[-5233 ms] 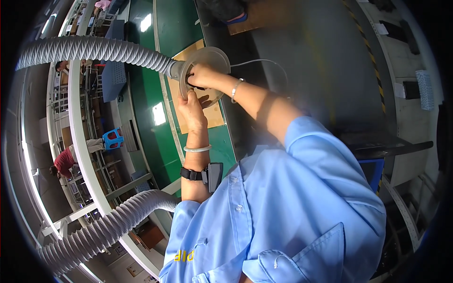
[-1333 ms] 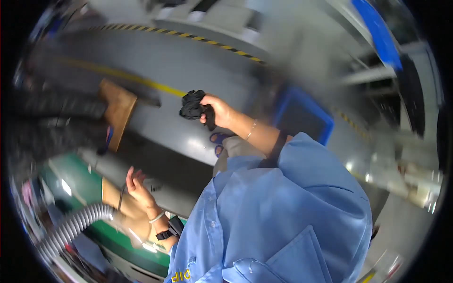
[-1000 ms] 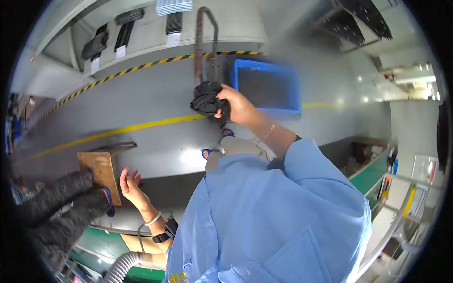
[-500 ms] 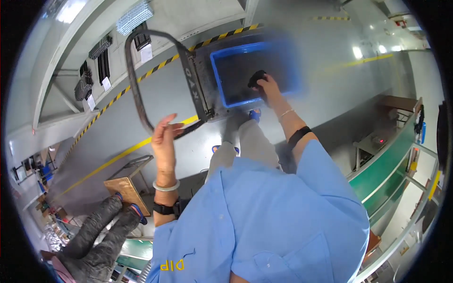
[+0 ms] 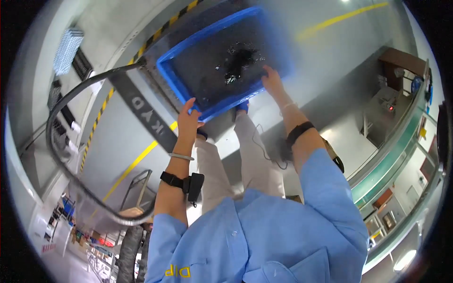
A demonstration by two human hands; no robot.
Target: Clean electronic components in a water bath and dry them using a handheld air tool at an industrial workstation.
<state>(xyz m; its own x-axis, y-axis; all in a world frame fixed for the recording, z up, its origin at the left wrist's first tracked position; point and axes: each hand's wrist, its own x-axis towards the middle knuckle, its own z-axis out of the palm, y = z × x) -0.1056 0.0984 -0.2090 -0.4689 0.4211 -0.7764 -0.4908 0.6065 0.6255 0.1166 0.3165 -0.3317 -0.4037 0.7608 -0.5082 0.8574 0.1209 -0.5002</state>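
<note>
A blue plastic bin with a dark grey interior rests in front of me on a dark trolley deck. Inside it, right of the middle, lies a black shiny heap, too blurred to name. At the near left corner my left hand is closed around the rim, with blue plastic showing between its fingers. My right hand grips the near rim toward the right, its fingertips over the inner side. The black trolley handle slants beside my left forearm.
Black-and-yellow floor tape runs along white shelving on the left, which holds dark racks. At the right stands a green-topped workbench. A person's dark trousers show at the lower left, close to the handle's curved end.
My right hand has let go of the black thing inside the bin and moved to the near rim. My left hand has gone from beside the trolley handle to the bin's corner. The view has shifted.
</note>
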